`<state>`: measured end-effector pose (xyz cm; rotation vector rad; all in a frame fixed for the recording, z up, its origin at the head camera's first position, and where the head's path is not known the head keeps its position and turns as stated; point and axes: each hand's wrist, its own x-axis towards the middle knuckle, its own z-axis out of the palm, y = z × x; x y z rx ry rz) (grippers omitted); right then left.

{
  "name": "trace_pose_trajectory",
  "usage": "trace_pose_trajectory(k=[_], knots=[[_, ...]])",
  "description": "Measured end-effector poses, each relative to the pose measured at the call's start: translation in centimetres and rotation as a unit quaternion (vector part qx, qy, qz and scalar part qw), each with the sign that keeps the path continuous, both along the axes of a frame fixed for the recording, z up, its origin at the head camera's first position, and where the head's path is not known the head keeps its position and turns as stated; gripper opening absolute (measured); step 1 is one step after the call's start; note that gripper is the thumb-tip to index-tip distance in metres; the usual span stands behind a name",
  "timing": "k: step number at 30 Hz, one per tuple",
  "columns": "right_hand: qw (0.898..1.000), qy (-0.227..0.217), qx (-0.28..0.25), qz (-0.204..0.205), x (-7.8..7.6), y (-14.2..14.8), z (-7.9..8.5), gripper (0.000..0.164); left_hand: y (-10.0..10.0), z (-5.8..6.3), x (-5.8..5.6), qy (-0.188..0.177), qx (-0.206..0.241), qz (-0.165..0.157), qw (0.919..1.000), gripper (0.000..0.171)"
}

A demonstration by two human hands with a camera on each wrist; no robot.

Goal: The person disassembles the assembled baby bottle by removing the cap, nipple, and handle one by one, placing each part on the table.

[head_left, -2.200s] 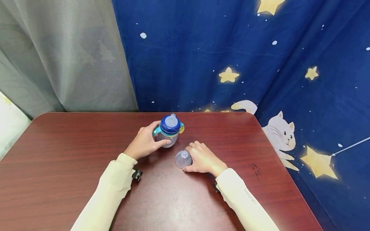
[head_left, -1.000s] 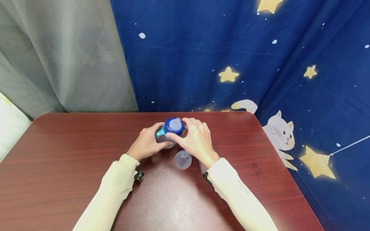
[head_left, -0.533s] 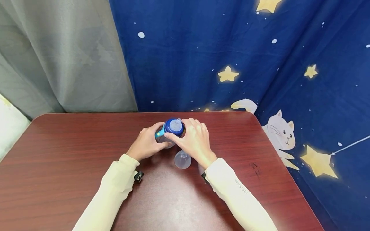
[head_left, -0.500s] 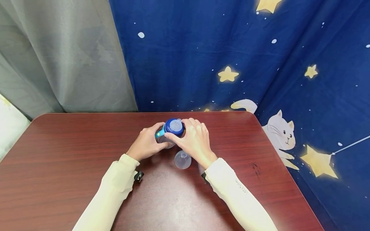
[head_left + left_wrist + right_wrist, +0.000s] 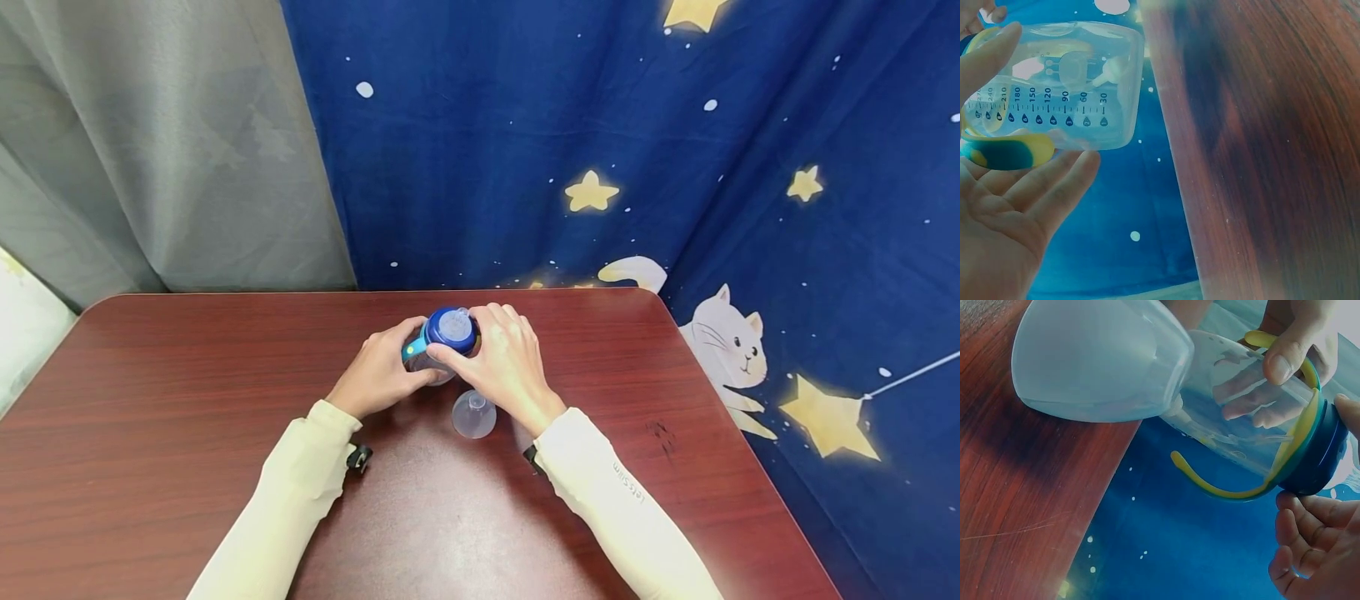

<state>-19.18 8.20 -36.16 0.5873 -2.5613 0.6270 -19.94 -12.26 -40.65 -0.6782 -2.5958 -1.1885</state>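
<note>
While the left hand (image 5: 377,367) clasps the bottle (image 5: 421,362) at the table (image 5: 187,400), the right hand (image 5: 510,358) pinches its lid (image 5: 452,328), a cap (image 5: 474,417) just on the bottle's near side. By the left wrist view, I see a handle (image 5: 1007,154) against the bottle. By the right's, the cap partly hides the bottle's base.

Both hands (image 5: 381,371) (image 5: 510,360) grip a blue-lidded bottle (image 5: 452,330) near a clear dome (image 5: 474,418).
</note>
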Motion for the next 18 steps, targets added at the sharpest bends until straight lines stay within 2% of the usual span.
trace_pose_trajectory(k=[4,11,18], knots=[[1.000,-0.007,-0.001,0.023,0.1,0.3,0.2,0.064,-0.1,0.0,0.1,-0.001,0.006,-0.010,0.9999,0.068],[0.995,-0.037,-0.009,0.089,0.0,1.0,0.3,0.062,-0.2,0.2,0.4,-0.012,0.015,-0.022,0.9996,0.070],[0.989,-0.066,-0.022,0.127,-0.2,1.5,0.5,0.061,-0.2,0.3,0.5,-0.012,0.019,-0.032,0.9992,0.073]])
